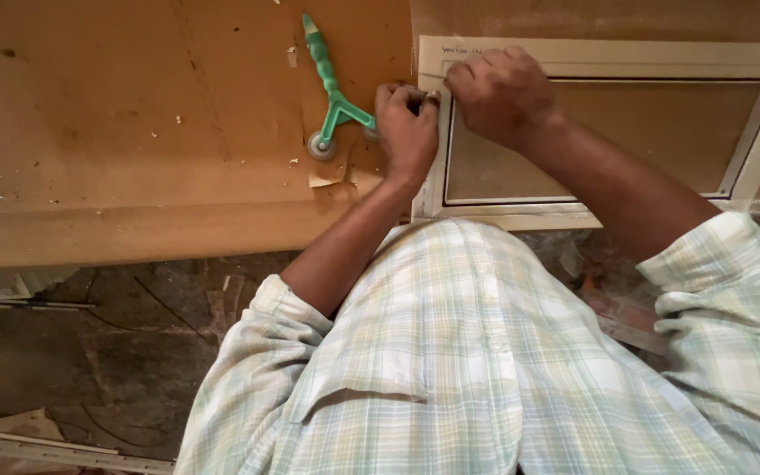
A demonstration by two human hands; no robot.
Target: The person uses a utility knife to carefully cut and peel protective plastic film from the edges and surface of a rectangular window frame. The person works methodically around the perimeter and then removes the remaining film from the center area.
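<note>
One green roller tool (331,88) is seen lying on the brown board (134,132), beside the left hand (406,132), whose fingers are curled together at the white frame (609,54) corner. Further right, the right hand (499,92) is pressed knuckles-up on that frame; its grip cannot be told.

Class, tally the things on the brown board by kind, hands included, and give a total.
Hands: 2, left hand and right hand
Green roller tool: 1
White frame: 1
Total: 4
</note>
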